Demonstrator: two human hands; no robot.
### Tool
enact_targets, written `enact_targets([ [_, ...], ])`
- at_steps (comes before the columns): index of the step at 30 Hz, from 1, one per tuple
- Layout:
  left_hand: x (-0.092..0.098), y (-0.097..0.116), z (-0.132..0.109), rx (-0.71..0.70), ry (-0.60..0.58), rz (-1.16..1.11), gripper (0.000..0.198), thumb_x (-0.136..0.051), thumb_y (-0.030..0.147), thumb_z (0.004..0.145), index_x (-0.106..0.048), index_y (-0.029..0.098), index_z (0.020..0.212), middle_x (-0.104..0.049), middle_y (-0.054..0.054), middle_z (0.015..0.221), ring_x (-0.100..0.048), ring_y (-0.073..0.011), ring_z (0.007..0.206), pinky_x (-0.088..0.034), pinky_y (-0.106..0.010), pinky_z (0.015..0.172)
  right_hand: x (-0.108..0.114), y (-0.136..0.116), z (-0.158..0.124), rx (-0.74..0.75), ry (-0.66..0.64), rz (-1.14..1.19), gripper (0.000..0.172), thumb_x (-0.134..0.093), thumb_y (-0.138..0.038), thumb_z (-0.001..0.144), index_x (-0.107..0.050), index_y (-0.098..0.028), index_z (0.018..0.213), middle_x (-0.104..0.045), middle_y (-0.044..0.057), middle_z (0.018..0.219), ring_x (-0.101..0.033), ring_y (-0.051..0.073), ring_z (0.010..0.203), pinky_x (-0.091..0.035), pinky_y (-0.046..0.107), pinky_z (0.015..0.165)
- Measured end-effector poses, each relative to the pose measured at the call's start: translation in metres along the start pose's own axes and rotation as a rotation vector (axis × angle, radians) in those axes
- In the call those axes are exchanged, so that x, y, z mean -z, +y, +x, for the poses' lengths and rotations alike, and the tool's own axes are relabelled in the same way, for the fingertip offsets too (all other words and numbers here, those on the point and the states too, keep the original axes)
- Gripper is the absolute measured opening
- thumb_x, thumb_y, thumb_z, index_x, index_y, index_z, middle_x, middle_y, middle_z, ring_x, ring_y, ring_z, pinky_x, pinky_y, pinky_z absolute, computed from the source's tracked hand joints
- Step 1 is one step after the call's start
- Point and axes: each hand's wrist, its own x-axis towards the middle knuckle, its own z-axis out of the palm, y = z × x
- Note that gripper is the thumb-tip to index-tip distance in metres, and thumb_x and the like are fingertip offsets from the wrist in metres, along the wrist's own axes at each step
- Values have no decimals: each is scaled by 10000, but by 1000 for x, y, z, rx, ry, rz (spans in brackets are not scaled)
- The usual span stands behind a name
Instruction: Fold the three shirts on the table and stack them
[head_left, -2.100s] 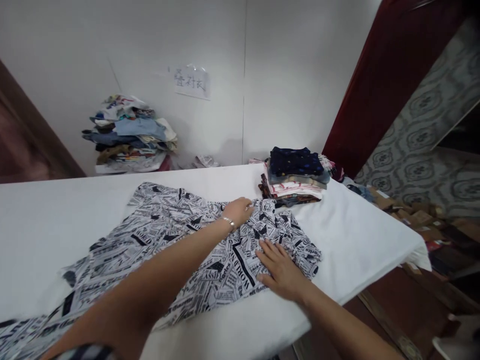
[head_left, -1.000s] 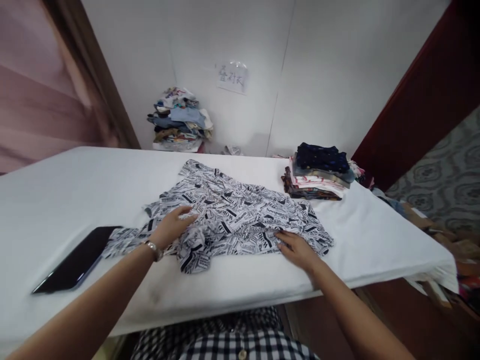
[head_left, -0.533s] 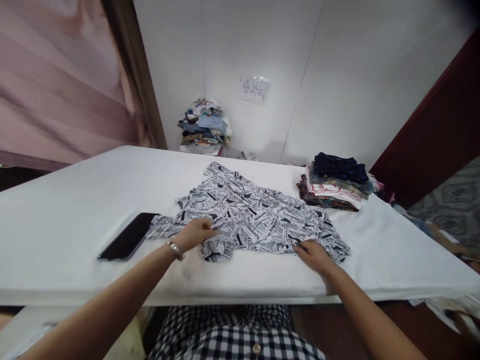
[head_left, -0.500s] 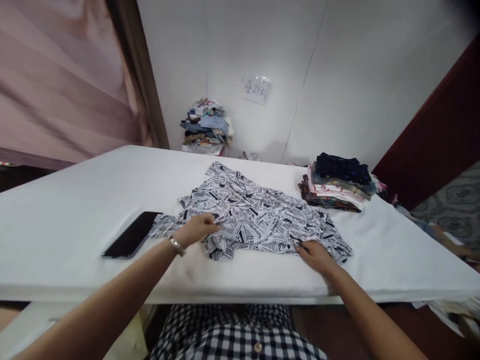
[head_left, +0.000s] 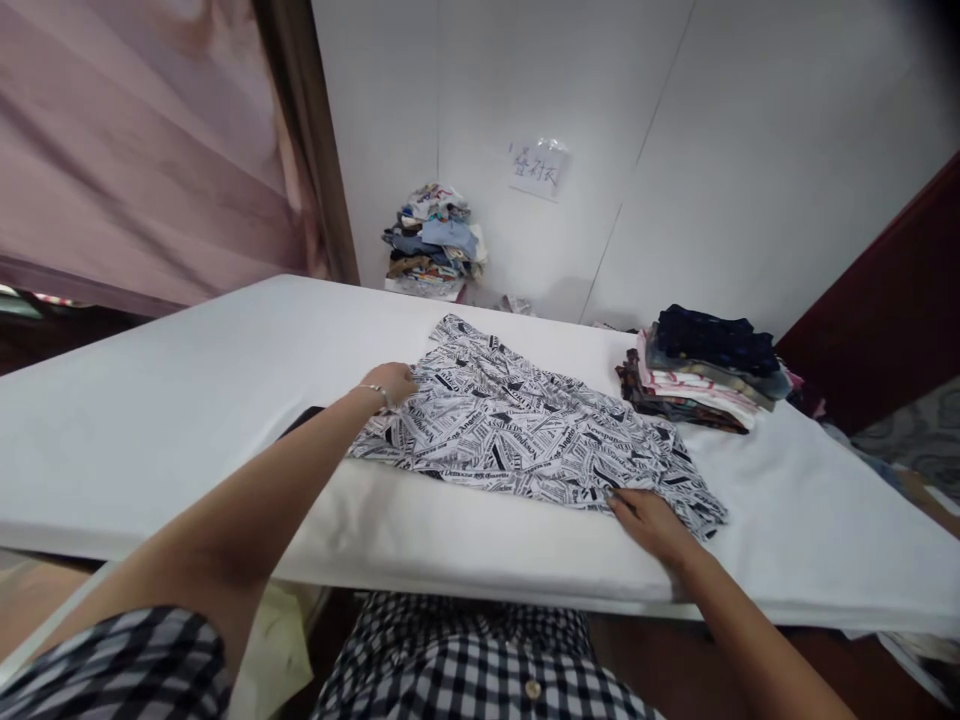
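A black-and-white newspaper-print shirt lies spread on the white-covered table in front of me, its near edge fairly straight. My left hand is at the shirt's left side, fingers closed on the fabric there; the fingertips are partly hidden. At the near edge, toward the right end, my right hand pinches the hem between thumb and fingers. A dark phone lies left of the shirt, mostly covered from view by my left forearm.
A stack of folded clothes stands on the table at the right. Against the wall behind is a taller heap of clothes. A paper sign hangs on the wall. A pink curtain is at the left. The table's front edge runs before me.
My left hand has moved away from me, carrying the shirt's left part outward, so the bunched near-left fabric now lies flatter. My right hand stays at the hem. The view has shifted slightly.
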Motion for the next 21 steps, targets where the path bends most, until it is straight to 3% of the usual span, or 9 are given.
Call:
enact_targets([
  [4, -6, -21, -27, -20, 51, 70, 303, -515, 459, 735, -634, 184, 781, -682, -124, 941, -616, -282, 875, -449, -358, 741, 3, -4, -3, -5, -6, -30, 409, -352, -415, 940, -642, -198, 750, -685, 68, 716, -629, 218, 706, -439, 316, 679],
  [7, -23, -19, -57, -279, 10, 67, 384, -452, 524, 810, -651, 205, 883, -668, -84, 1007, -607, -226, 886, -466, -327, 771, 2, -6, -6, -27, -6, 3, 378, -397, -427, 922, -687, -188, 879, -715, 88, 808, -648, 236, 768, -467, 339, 723],
  [9, -36, -15, -73, -501, -58, 83, 379, -485, 524, 813, -658, 216, 950, -661, -78, 1044, -592, -225, 943, -464, -334, 826, 0, -9, -9, -25, 19, 50, 381, -428, -428, 913, -701, -181, 1011, -729, 111, 946, -660, 254, 877, -490, 370, 802],
  [11, -45, -14, -80, -627, -97, 117, 323, -517, 464, 812, -667, 221, 964, -660, -88, 1067, -577, -239, 993, -445, -362, 886, -2, -11, -14, 9, 54, 122, 384, -450, -414, 911, -686, -194, 1119, -707, 112, 1094, -646, 259, 1008, -487, 397, 900],
  [16, -45, -20, -72, -557, -16, 137, 285, -391, 318, 851, -660, 224, 856, -674, -97, 929, -586, -240, 954, -426, -391, 937, -1, -19, -31, 136, 146, 317, 321, -468, -364, 926, -684, -270, 1145, -683, 47, 1180, -616, 225, 1125, -476, 409, 993],
  [19, -43, -29, -68, -521, 9, 180, 296, -374, 345, 850, -643, 230, 894, -676, -85, 952, -594, -248, 952, -434, -401, 941, 5, -19, -37, 111, 341, 311, 330, -445, -358, 944, -668, -278, 1174, -676, 49, 1194, -582, 220, 1182, -439, 429, 1041],
  [21, -46, -38, -68, -533, -24, 187, 306, -407, 417, 846, -644, 244, 935, -686, -62, 1021, -595, -253, 1011, -433, -409, 970, 6, -15, -38, 46, 391, 201, 367, -451, -390, 939, -633, -262, 1231, -610, 71, 1297, -483, 241, 1291, -364, 480, 1095],
])
